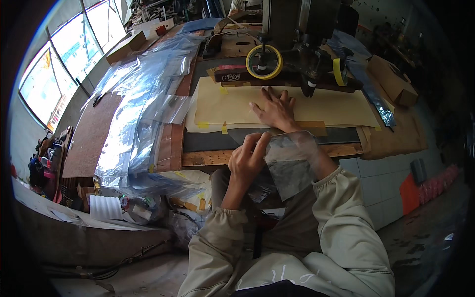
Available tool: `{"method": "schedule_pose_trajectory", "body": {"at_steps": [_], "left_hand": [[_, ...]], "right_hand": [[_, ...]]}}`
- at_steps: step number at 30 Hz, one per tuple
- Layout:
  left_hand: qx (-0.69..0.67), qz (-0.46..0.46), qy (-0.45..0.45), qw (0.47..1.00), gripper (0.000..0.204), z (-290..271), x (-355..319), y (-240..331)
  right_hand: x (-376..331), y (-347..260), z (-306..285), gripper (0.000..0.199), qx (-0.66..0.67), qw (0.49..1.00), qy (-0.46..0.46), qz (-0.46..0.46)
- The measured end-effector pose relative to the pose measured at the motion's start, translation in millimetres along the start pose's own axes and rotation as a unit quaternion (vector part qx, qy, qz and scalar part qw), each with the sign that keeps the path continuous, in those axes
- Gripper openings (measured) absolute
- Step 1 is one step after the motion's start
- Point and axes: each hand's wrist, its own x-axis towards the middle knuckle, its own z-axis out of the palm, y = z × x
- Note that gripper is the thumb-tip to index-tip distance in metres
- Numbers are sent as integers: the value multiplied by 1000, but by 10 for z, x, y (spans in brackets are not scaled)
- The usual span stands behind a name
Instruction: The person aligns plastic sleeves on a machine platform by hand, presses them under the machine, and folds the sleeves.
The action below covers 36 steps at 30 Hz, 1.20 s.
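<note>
Glossy plastic film (288, 175) and smooth, matt sheets (230, 106) (seemingly paper)

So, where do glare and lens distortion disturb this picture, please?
In the head view, the tall barred windows at left are overexposed, and glare streaks the bluish transparent plastic sheets; in the head view, the thin clear plastic sheet in the left hand looks hazy; in the head view, straight edges bend toward the picture's black rim.

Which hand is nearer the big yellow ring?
Right. The right hand is on paper in front of the ring; the left hand is farther back, holding clear plastic.
</note>
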Motion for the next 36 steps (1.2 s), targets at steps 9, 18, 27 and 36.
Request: {"method": "schedule_pose_trajectory", "body": {"at_steps": [9, 18, 27, 36], "left_hand": [[12, 1, 0, 1000, 36, 2, 3, -19], [13, 7, -14, 1000, 36, -11, 4, 4], [8, -14, 11, 1000, 31, 39, 30, 8], [15, 21, -5, 1000, 34, -13, -22, -1]], "right_hand": [[31, -28, -13, 66, 41, 999, -20, -29], [-32, -19, 48, 60, -40, 999, 11, 21], [156, 42, 45, 58, 48, 994, -62, -80], [-22, -54, 26, 45, 34, 992, 39, -115]]}}
